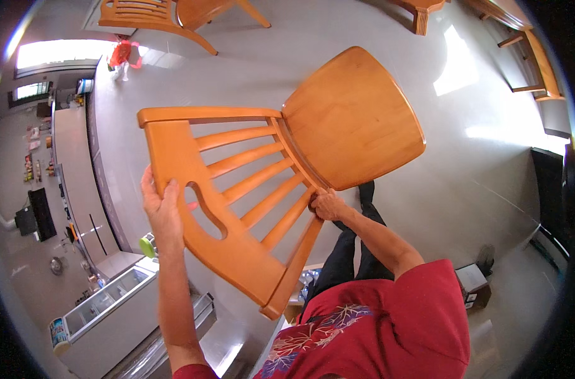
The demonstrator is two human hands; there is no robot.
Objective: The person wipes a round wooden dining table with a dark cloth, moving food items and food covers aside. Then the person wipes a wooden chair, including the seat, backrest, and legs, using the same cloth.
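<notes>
A varnished wooden chair (353, 120) with a slatted backrest is tilted in front of me, its backrest toward me and its seat farther off. My left hand (163, 211) grips the broad top rail beside the oval handle cutout; the thumb lies on the near face and a fingertip shows through the hole. Where the backrest meets the seat, my right hand (329, 205) is closed around the side post by the lowest slat. A small dark brown patch shows at its fingers, and I cannot make out what it is. The chair's legs are hidden.
Another wooden chair (202, 16) stands at the far left, with more wooden furniture (530, 63) at the far right. On the left are a long counter (79, 170) and a glass-topped chest freezer (110, 297). A person in red (120, 57) is far off. A box (473, 284) sits at right.
</notes>
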